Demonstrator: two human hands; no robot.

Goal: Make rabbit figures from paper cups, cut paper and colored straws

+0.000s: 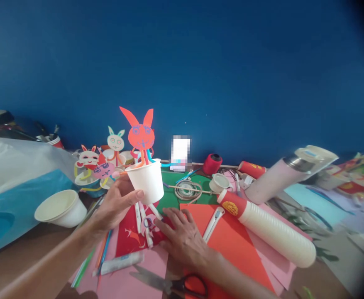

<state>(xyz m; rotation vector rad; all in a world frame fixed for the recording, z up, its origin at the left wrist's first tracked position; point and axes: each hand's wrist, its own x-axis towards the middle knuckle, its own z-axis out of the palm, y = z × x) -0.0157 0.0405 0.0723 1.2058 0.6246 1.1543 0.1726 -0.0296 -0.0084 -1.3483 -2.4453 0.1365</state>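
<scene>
My left hand [121, 199] holds a white paper cup [148, 182] upright, thumb across its front. Out of the cup rises a red paper rabbit head [141, 137] with a drawn face, on orange and blue pipe cleaners. My right hand [184, 234] rests palm down, fingers apart, over the red paper [124, 238] beside the white rolled pieces [150, 238] and a pink cutout [148, 223]. Scissors [169, 285] with black handles lie below it. To its right a white utility knife [213, 224] lies on orange paper [231, 253].
Other rabbit figures [116, 142] stand in cups at the left, behind a white bowl [61, 208]. A stack of paper cups [275, 232], a thermos [272, 178], a tape roll [188, 190] and a glue tube [122, 262] lie around the hands.
</scene>
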